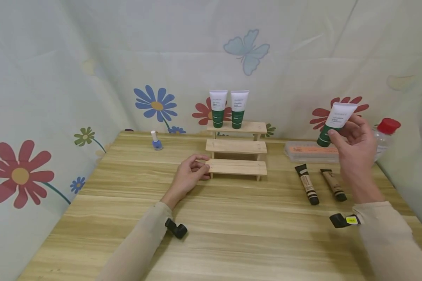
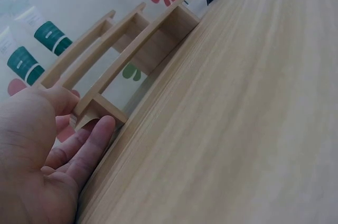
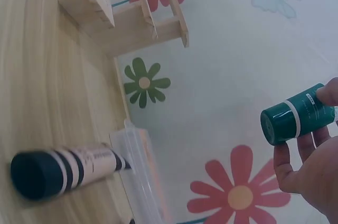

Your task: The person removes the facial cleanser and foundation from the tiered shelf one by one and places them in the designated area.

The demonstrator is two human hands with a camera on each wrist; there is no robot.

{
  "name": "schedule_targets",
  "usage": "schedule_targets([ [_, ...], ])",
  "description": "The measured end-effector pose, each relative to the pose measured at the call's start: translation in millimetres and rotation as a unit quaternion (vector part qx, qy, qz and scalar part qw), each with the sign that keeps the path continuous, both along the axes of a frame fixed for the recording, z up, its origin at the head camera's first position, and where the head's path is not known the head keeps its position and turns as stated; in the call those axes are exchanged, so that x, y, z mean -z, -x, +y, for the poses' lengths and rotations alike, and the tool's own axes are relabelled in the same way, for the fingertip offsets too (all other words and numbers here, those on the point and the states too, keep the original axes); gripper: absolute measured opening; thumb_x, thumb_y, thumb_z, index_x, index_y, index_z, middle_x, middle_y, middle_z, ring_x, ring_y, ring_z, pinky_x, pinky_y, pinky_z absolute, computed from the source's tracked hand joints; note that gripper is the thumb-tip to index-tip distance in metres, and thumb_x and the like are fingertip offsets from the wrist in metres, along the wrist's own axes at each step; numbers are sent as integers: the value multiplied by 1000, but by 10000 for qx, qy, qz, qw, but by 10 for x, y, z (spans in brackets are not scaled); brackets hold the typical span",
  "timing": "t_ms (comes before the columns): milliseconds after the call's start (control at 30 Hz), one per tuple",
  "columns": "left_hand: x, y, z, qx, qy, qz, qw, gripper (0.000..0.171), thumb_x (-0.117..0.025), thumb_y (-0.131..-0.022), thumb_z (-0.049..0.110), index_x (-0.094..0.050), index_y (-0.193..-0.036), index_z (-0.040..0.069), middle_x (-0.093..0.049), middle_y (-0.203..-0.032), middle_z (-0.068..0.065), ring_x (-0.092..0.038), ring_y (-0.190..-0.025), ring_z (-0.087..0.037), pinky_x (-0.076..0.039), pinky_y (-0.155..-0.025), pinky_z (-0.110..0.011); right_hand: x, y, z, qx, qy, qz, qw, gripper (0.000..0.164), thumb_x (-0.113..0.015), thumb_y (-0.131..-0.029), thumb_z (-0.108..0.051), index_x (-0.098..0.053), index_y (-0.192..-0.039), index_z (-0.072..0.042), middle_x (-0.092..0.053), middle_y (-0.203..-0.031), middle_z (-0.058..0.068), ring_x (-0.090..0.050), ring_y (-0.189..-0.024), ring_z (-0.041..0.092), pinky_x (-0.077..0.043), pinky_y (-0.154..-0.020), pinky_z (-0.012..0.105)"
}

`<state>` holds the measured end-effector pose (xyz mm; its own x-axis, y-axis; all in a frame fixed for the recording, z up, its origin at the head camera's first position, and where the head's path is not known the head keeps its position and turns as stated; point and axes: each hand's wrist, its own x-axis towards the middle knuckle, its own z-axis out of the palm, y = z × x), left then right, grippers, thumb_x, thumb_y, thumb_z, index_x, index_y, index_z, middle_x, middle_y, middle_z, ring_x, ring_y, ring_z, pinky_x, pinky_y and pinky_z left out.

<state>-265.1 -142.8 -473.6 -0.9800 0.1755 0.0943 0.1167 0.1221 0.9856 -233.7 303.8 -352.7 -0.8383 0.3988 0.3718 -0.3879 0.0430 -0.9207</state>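
Observation:
A small three-tier wooden stand [image 1: 236, 146] is on the table, and two white-and-green squeeze tubes [image 1: 218, 108] stand cap down on its top step. My left hand [image 1: 190, 173] grips the left end of the lowest step; in the left wrist view the thumb is above the board and fingers [image 2: 100, 142] are below it. Up in the air at the right, my right hand [image 1: 358, 150] pinches a third white-and-green tube [image 1: 337, 121], cap downward and slightly tilted. The right wrist view shows its green cap [image 3: 280, 123] apart from any surface.
Two dark-capped beige tubes [image 1: 307, 185] lie on the table [image 1: 253, 234] at right. Behind them is a clear plastic case [image 1: 302, 153] with an orange label. A red-capped bottle [image 1: 387, 128] stands at far right, partly behind the right hand. A blue nail polish bottle [image 1: 156, 142] stands at left.

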Motion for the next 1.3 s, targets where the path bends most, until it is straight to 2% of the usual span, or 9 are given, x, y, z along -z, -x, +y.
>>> schedule_targets([
  [267, 17, 9, 1, 0, -12, 10, 10000, 28, -74, -110, 15, -71, -137, 11, -77, -116, -20, -79, -104, -33, -73, -87, -41, 53, -262, 223, 288, -136, 52, 9995, 57, -75, -103, 3, -60, -155, -14, -68, -139, 2, -60, -123, 21, -57, -97, 7],
  [467, 35, 12, -1, 18, -31, 6, 10000, 28, -74, -110, 16, -71, -138, 10, -77, -116, -20, -79, -103, -33, -73, -87, -41, 112, -443, 384, 619, -372, -459, 9963, 58, -73, -106, -2, -57, -159, -19, -65, -142, -1, -58, -127, 19, -55, -101, 6],
  [633, 36, 8, -6, 1, -18, -8, 10000, 27, -73, -111, 16, -71, -137, 11, -76, -116, -20, -79, -103, -32, -73, -87, -41, 182, -567, 459, 935, -795, -748, 9896, 59, -69, -108, -1, -55, -162, -22, -63, -144, -5, -55, -127, 18, -52, -107, 8],
  [800, 39, 9, -2, -14, -13, 2, 10000, 27, -74, -111, 16, -71, -138, 12, -76, -116, -19, -79, -103, -32, -73, -87, -41, 255, -668, 517, 1057, -681, -903, 9879, 61, -66, -109, 3, -54, -162, -24, -62, -149, -4, -54, -130, 17, -49, -113, 8],
  [1033, 43, 8, -6, 3, -9, -3, 10000, 28, -73, -111, 15, -71, -138, 11, -76, -116, -20, -79, -103, -32, -73, -87, -40, 370, -817, 575, 1408, -1310, -1414, 9711, 63, -62, -112, 0, -48, -166, -29, -58, -150, -10, -51, -129, 11, -46, -109, 3],
  [1133, 41, 12, -7, -1, -30, -6, 10000, 27, -73, -111, 14, -71, -138, 11, -76, -115, -19, -79, -103, -32, -73, -88, -40, 415, -875, 592, 1466, -1262, -1437, 9705, 63, -62, -111, 2, -49, -165, -27, -59, -148, -11, -52, -127, 10, -47, -106, 2],
  [1300, 46, 24, -8, 8, -42, -17, 10000, 27, -73, -111, 14, -71, -138, 11, -76, -115, -19, -79, -103, -32, -73, -88, -41, 493, -965, 625, 1488, -600, -1359, 9776, 63, -62, -108, 9, -53, -162, -23, -60, -140, -9, -52, -124, 12, -47, -100, 5],
])
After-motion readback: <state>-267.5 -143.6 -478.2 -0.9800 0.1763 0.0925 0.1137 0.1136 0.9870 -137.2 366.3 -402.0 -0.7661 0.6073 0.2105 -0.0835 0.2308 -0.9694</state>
